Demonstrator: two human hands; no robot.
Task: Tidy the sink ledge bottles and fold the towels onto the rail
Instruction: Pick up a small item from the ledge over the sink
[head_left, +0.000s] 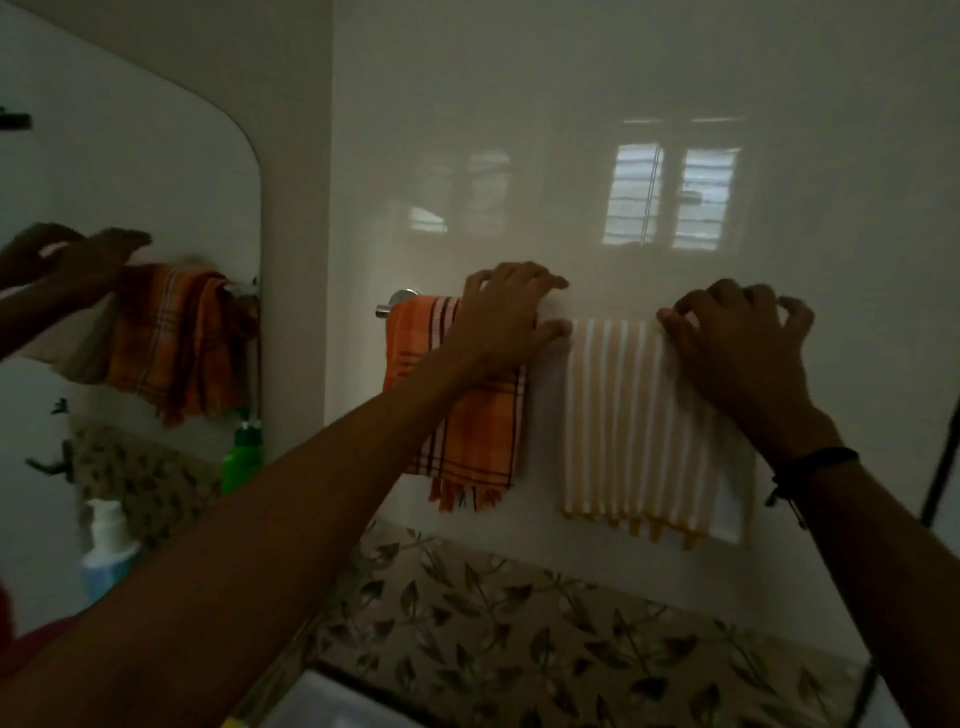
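Head view shows the striped towel (644, 415) hanging folded over the rail (397, 304) on the far wall, just right of the orange towel (467, 431), so the towel step looks almost done. Next, I think both top edges need a smooth and a tug to sit level. Both arms reach up; the left hand (501, 317) lies flat with fingers spread on the orange towel, and the right hand (737, 343) curls its fingers, pinching the striped towel's top.
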